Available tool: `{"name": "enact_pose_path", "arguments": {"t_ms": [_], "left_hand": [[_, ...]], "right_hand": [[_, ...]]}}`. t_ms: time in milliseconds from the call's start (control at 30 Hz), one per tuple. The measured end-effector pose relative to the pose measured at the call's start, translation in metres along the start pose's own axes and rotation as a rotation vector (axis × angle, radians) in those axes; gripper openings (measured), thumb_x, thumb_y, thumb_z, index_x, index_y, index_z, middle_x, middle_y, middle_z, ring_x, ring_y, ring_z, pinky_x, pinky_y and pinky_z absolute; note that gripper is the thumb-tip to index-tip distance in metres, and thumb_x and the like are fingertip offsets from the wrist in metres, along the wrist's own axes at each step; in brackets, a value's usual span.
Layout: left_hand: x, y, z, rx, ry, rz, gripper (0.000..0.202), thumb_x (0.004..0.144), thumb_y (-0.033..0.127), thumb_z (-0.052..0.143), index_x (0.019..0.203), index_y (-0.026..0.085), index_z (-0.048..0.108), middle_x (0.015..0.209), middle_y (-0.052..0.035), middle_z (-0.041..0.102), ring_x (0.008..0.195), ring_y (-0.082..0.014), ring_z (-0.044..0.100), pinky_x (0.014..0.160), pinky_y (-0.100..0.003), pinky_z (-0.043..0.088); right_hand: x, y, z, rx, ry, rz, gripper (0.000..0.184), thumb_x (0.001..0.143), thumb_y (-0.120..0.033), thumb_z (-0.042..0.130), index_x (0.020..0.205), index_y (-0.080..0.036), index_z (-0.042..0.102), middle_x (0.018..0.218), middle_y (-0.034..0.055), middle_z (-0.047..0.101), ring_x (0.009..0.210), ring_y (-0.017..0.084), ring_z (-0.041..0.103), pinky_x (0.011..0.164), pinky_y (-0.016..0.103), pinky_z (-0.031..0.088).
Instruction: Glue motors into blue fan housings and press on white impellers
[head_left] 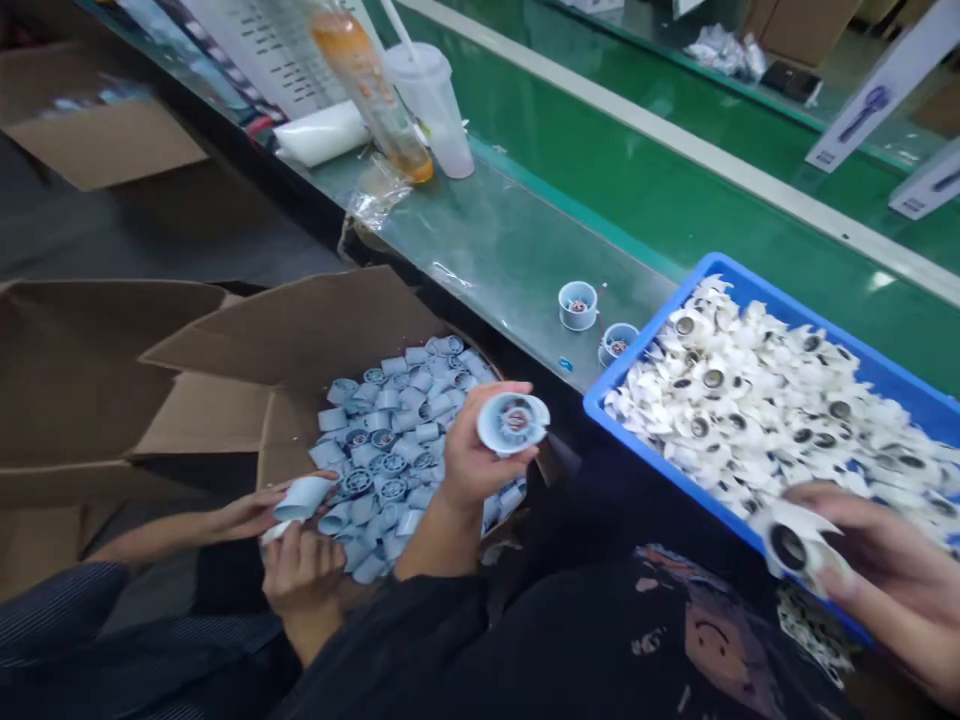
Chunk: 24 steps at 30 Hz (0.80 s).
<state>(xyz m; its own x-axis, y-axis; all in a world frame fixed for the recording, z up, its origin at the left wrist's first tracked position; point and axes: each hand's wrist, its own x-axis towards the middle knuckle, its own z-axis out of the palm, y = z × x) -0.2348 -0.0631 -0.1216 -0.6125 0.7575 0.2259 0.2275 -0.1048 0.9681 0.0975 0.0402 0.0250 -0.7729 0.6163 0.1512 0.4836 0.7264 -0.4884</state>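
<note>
My left hand point(466, 462) is closed round a pale blue round housing point(514, 422), held up over a cardboard box point(300, 330) full of the same pale blue housings point(390, 440). My right hand point(877, 560) grips a white fan blade point(791, 545) at the near edge of a blue bin point(739, 285) heaped with white fan blades point(765, 400). Two more pale blue housings point(578, 304) stand on the bench ledge between box and bin.
A co-worker's two hands point(289, 545) hold pale blue housings at the box's near left. A green conveyor belt point(637, 150) runs behind the bin. A plastic cup point(433, 105), an orange-filled bottle point(371, 85) and a white roll point(319, 135) stand on the bench.
</note>
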Motion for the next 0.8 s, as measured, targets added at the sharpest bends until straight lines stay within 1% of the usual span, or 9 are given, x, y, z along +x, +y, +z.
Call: {"name": "enact_pose_path", "arguments": {"t_ms": [33,100,133,200,333,500,667,733,800], "left_hand": [[-0.003,0.016,0.015,0.048,-0.120,0.135,0.054,0.057,0.034,0.079,0.107,0.024,0.063,0.113,-0.0073,0.068,0.113,-0.0309,0.060,0.106,-0.047,0.045],[-0.010,0.047,0.039,0.159,-0.350,0.376,0.052,0.060,0.021,0.070,0.111,0.022,0.063,0.112,-0.0082,0.070,0.108,-0.0306,0.064,0.101,-0.046,0.050],[-0.014,0.062,0.048,0.197,-0.435,0.452,0.055,0.062,0.019,0.067,0.116,0.021,0.061,0.114,-0.0086,0.070,0.106,-0.0298,0.066,0.098,-0.045,0.052],[-0.021,0.084,0.062,0.201,-0.549,0.502,0.058,0.064,0.021,0.065,0.122,0.020,0.057,0.118,-0.0091,0.069,0.103,-0.0279,0.068,0.094,-0.042,0.054],[-0.025,0.105,0.084,0.095,-0.712,0.504,0.050,0.071,0.028,0.066,0.119,0.018,0.059,0.113,-0.0093,0.071,0.098,-0.0254,0.069,0.090,-0.038,0.056],[-0.024,0.124,0.098,0.082,-0.925,0.407,0.040,0.069,0.033,0.066,0.107,0.019,0.064,0.099,-0.0065,0.072,0.087,-0.0237,0.068,0.082,-0.036,0.056],[-0.025,0.139,0.106,0.159,-0.961,0.400,0.033,0.067,0.030,0.064,0.097,0.018,0.065,0.088,-0.0040,0.070,0.076,-0.0201,0.065,0.073,-0.031,0.053],[-0.025,0.139,0.109,0.148,-1.033,0.352,0.026,0.066,0.032,0.066,0.088,0.018,0.064,0.080,-0.0021,0.068,0.070,-0.0181,0.063,0.066,-0.028,0.051],[-0.027,0.137,0.112,0.063,-1.210,0.269,0.026,0.065,0.037,0.069,0.080,0.017,0.062,0.073,-0.0004,0.065,0.064,-0.0165,0.062,0.058,-0.025,0.049]], "right_hand": [[0.008,-0.010,0.001,0.096,-0.052,-0.053,0.015,0.102,-0.033,0.042,0.115,-0.031,0.049,0.098,0.0106,0.066,0.089,0.019,0.065,0.069,0.028,0.057],[0.021,-0.028,0.003,0.212,-0.017,-0.196,0.013,0.103,-0.028,0.043,0.114,-0.027,0.049,0.097,0.0077,0.063,0.092,0.017,0.063,0.078,0.026,0.055],[0.025,-0.034,0.004,0.206,-0.014,-0.263,0.014,0.102,-0.027,0.045,0.115,-0.025,0.050,0.098,0.0073,0.063,0.094,0.017,0.062,0.080,0.027,0.054],[0.028,-0.041,0.006,0.084,-0.008,-0.351,0.015,0.101,-0.024,0.046,0.114,-0.020,0.052,0.102,0.0083,0.063,0.095,0.019,0.061,0.082,0.032,0.051],[0.020,-0.039,0.002,-0.152,-0.026,-0.389,0.022,0.103,-0.023,0.041,0.110,-0.014,0.059,0.097,0.0099,0.064,0.085,0.022,0.057,0.074,0.036,0.046],[0.007,-0.033,-0.006,-0.220,-0.056,-0.383,0.028,0.104,-0.025,0.038,0.101,-0.013,0.063,0.089,0.0083,0.061,0.078,0.020,0.050,0.070,0.033,0.038],[0.001,-0.027,-0.007,-0.137,-0.047,-0.388,0.023,0.101,-0.025,0.049,0.095,-0.015,0.068,0.082,0.0050,0.057,0.072,0.017,0.043,0.066,0.031,0.032],[0.000,-0.024,-0.010,-0.100,-0.053,-0.458,0.027,0.103,-0.022,0.045,0.091,-0.015,0.068,0.078,0.0039,0.057,0.070,0.017,0.041,0.065,0.030,0.031],[0.000,-0.021,-0.012,-0.105,-0.081,-0.593,0.033,0.104,-0.017,0.038,0.089,-0.015,0.067,0.075,0.0028,0.057,0.069,0.017,0.040,0.066,0.031,0.030]]}}
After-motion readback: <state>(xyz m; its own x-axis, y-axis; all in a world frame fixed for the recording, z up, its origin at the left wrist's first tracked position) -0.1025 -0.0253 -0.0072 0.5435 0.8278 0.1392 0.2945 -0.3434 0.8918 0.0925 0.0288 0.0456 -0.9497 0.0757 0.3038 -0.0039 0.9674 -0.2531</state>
